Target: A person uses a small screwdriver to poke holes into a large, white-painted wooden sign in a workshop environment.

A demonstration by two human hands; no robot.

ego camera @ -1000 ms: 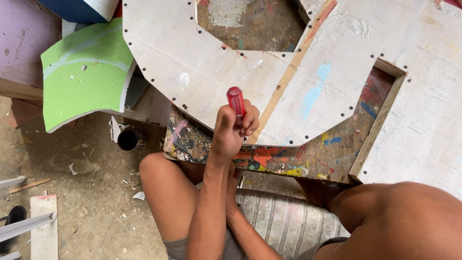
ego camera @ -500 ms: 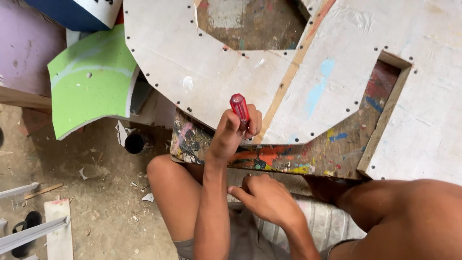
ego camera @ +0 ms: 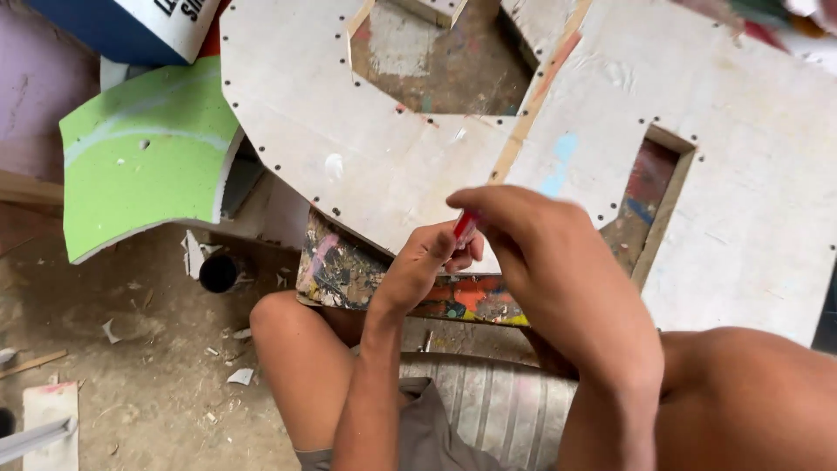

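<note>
My left hand (ego camera: 425,262) grips a red-handled screwdriver (ego camera: 465,224) upright at the near edge of a large whitish plywood cut-out (ego camera: 349,148) whose rim is lined with small dark screws. My right hand (ego camera: 532,253) reaches over from the right and closes its fingers on the top of the red handle, hiding most of it. The screwdriver's tip is hidden behind my hands. Under the cut-out lies a paint-splattered board (ego camera: 349,275), just above my left knee (ego camera: 283,327).
A second pale board with a rectangular slot (ego camera: 741,209) lies to the right. A green curved foam piece (ego camera: 139,166) sits at the left, a dark round can (ego camera: 218,272) on the dusty floor below it. Wood scraps litter the ground.
My right hand has come up from my lap and now covers the top of the screwdriver handle. The left hand has stayed on the tool. The view has shifted slightly.
</note>
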